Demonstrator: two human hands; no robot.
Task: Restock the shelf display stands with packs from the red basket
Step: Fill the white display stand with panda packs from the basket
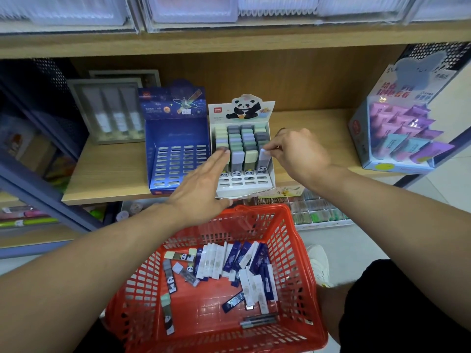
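Right hand (pixel 300 151) pinches pack (pixel 263 159) — panda stand (pixel 271 174), front row.

— From my screen I see a red basket (pixel 293 250) with blue-and-white packs (pixel 237 261). Do you see it also?

— Yes. I see one white stand (pixel 242 186) with a black-and-white panda picture, holding green, grey and pale yellow packs (pixel 240 143). The stand beside it (pixel 175 154) is dark blue with stars. At right, a box (pixel 397 118) holds purple and teal packs.
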